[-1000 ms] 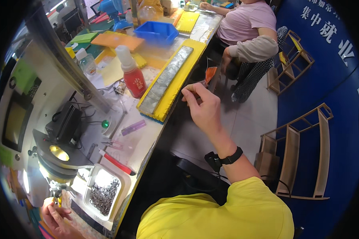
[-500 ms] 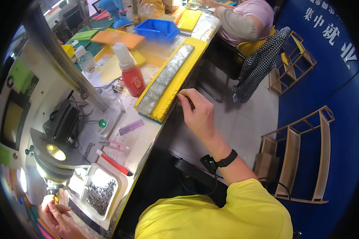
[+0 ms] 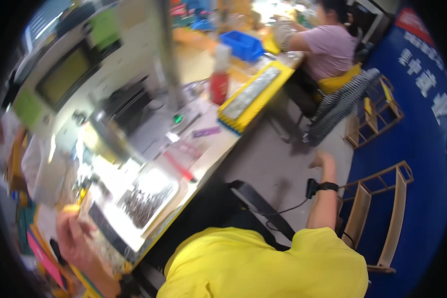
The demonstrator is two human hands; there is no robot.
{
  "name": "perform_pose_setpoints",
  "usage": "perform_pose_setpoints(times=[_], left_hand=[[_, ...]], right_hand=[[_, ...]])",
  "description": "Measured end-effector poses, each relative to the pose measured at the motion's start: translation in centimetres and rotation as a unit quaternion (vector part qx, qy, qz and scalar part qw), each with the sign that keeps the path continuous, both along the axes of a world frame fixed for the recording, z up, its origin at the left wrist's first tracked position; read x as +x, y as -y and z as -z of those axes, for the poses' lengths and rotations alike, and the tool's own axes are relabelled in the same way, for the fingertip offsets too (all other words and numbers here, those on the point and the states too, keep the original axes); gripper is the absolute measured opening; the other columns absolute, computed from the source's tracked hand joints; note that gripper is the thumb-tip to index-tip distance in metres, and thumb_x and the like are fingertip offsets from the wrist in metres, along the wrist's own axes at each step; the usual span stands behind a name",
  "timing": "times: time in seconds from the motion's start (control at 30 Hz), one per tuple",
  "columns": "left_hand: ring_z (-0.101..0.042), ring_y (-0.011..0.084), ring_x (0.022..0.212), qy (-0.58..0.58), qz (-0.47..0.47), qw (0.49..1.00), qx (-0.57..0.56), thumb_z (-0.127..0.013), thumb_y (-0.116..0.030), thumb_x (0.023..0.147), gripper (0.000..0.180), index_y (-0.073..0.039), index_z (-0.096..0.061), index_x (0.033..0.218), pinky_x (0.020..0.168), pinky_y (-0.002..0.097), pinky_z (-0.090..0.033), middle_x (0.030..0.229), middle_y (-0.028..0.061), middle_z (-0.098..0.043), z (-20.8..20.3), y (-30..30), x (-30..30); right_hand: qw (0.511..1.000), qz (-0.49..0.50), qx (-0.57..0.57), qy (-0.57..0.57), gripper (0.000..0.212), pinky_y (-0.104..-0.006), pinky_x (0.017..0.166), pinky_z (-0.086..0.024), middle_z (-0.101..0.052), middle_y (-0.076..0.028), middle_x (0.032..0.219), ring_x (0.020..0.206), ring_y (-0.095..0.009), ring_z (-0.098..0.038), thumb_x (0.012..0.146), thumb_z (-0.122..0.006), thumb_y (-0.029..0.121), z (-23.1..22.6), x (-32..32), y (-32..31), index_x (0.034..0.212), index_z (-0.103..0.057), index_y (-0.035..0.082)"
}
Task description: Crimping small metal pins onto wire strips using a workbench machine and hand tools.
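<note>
My right hand [image 3: 325, 163] is held out over the floor, away from the bench. Its fingers are foreshortened and smeared, so their closure cannot be made out, and no object shows in it. At the lower left, my left hand [image 3: 73, 231] has bent fingers near a lit microscope [image 3: 111, 136]. A small yellow-orange piece [image 3: 71, 208] shows at its fingertips; blur hides what it is. Beside this hand stands a white tray [image 3: 180, 194] with a heap of small dark, thin pieces [image 3: 143, 201]. A long yellow mat [image 3: 251, 114] bearing a grey strip [image 3: 253, 92] lies along the bench edge.
On the bench are a red bottle with white cap [image 3: 219, 82], a blue bin [image 3: 242, 45], a red tool [image 3: 180, 166] and a purple strip [image 3: 206, 132]. Another person [image 3: 330, 42] sits beyond, a checked garment [image 3: 340, 107] on the chair. Wooden racks [image 3: 393, 213] stand right.
My view has swung left, blurring the picture. My right hand has moved away from the yellow mat's edge, out over the floor. The left hand remains near the microscope.
</note>
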State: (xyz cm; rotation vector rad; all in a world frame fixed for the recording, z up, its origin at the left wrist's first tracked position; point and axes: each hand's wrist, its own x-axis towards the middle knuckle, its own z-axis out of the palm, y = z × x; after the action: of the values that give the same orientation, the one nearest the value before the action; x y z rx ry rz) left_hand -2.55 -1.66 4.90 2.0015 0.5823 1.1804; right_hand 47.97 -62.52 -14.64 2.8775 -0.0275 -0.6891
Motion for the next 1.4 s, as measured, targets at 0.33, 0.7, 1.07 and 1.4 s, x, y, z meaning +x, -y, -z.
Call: perform_pose_setpoints(times=[0.33, 0.7, 1.07, 1.4], left_hand=[[-0.07, 0.0131, 0.076, 0.005, 0.082, 0.991, -0.109, -0.059, 0.003, 0.108, 0.011, 0.003, -0.07, 0.112, 0.064, 0.0234, -0.048, 0.12, 0.0125, -0.072, 0.1, 2.8, 2.5], [-0.07, 0.0159, 0.081, -0.073, 0.158, 0.978, -0.113, -0.061, 0.009, 0.103, 0.015, 0.004, -0.07, 0.113, 0.071, 0.0267, -0.055, 0.119, 0.0143, -0.07, 2.1, 1.2, 2.7], [-0.064, 0.0119, 0.074, -0.191, 0.137, 0.943, -0.236, -0.065, -0.008, 0.108, 0.011, 0.0, -0.07, 0.115, 0.068, 0.0282, -0.051, 0.096, 0.0094, -0.069, -0.3, 3.8, 4.8], [-0.056, 0.019, 0.071, -0.16, 0.236, 0.956, -0.07, -0.069, -0.005, 0.105, 0.005, 0.0, -0.067, 0.106, 0.065, 0.0332, -0.045, 0.083, 0.0102, -0.058, -2.6, 4.1, 4.3]], right_hand=[[0.751, -0.178, 0.616, -0.157, 0.02, -0.0349, 0.081, -0.057, -0.08, -0.007, 0.106, 0.095, -0.021, -0.074, 0.099, -0.076, 0.008, -24.7, -20.6, -32.4, 0.118, -0.077, 0.003], [0.622, -0.673, 0.387, 0.103, 0.015, -0.0432, 0.086, -0.059, -0.066, -0.006, 0.099, 0.104, -0.029, -0.066, 0.083, -0.075, 0.008, -18.0, -20.8, -43.9, 0.097, -0.07, 0.006], [0.557, -0.655, 0.489, 0.146, 0.018, -0.0425, 0.085, -0.055, -0.063, -0.008, 0.098, 0.098, -0.03, -0.063, 0.085, -0.078, 0.009, -18.5, -22.3, -43.7, 0.099, -0.067, 0.005], [0.507, -0.668, 0.519, 0.166, 0.023, -0.0406, 0.084, -0.056, -0.064, -0.01, 0.103, 0.096, -0.032, -0.063, 0.086, -0.079, 0.002, -23.4, -28.0, -43.1, 0.105, -0.066, 0.003]])
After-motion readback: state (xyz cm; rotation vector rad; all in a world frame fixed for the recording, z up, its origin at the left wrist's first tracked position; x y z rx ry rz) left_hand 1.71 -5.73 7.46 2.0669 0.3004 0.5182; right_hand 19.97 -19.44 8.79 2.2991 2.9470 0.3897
